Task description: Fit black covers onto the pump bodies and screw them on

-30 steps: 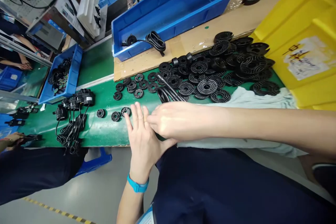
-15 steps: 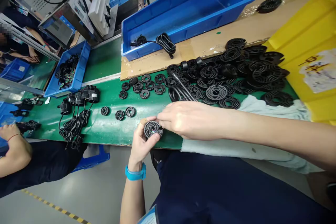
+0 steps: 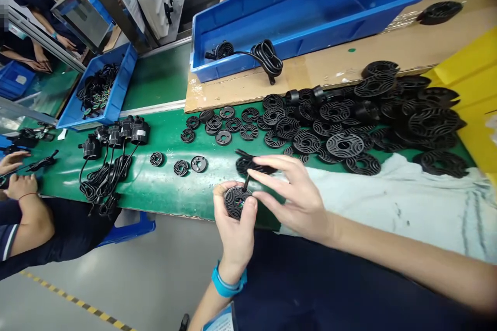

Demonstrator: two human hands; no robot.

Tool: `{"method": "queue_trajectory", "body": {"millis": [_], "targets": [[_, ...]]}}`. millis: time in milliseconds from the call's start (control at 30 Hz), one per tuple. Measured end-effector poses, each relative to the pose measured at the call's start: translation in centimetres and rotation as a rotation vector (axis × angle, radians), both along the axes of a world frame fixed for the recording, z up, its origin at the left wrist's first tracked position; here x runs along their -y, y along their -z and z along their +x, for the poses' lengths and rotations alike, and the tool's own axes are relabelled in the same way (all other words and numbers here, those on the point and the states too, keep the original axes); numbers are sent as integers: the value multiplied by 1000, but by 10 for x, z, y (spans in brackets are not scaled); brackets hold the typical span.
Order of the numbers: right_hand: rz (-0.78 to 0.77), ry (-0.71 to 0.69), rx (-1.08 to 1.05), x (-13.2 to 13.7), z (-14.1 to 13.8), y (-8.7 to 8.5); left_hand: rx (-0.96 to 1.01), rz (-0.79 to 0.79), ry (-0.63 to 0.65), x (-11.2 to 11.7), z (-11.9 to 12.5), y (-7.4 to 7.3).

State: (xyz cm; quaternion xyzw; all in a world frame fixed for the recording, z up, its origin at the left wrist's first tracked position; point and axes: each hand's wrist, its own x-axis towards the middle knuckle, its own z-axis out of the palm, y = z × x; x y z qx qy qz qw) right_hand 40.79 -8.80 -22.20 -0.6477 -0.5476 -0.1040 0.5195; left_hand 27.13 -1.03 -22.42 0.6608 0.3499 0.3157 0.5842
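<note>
My left hand (image 3: 235, 227) is closed around a round black plastic part (image 3: 235, 202) with a curved-line pattern, its thumb pressed on the face. Small coloured bits show in the part's central hole. A short length of black cable (image 3: 246, 182) rises from its upper edge. Beside that cable is my right hand (image 3: 298, 199), fingers spread and the fingertips close to it; whether they touch I cannot tell. A coiled black cable bundle (image 3: 248, 162), slightly blurred, lies just behind those fingers. Small black discs (image 3: 199, 164) rest on the green table to the left.
A heap of black patterned discs (image 3: 306, 142) covers the right side by a pale cloth (image 3: 407, 191). Behind stands a long blue bin (image 3: 310, 41) on cardboard. Cabled black units (image 3: 116, 137) and another blue bin (image 3: 128, 70) are left, near a co-worker's arm (image 3: 33, 212).
My right hand's fingers have come away from the disc's edge and spread apart, exposing the cable. The cable bundle now lies nearer the disc. The camera view has shifted.
</note>
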Motion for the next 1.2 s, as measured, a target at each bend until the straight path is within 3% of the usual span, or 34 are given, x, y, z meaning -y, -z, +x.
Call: {"method": "queue_trajectory", "body": {"millis": [67,200,367,500,600,700,833,1000,1200], "targets": [[-20,30,-254,3,-18,11,-2,-78,-36,1,-2,1],[-236,-169,-738,-2,-34,17,82,-230,-51,-5,-2,5],[-245,-249,-1107,-15,-43,17,127,-386,-84,-4,8,13],[-126,-143,-947,-13,-52,23,200,-276,-158,12,12,19],[-5,-156,-708,-12,-50,31,353,-35,-103,17,15,24],[91,-171,-651,-15,-41,42,455,112,-27,13,22,33],[20,-279,-738,-17,-30,49,433,46,48,5,25,40],[-94,-445,-683,-12,-23,40,311,-19,79,4,12,43],[-141,-579,-754,-8,-19,35,348,-46,66,11,-1,61]]}}
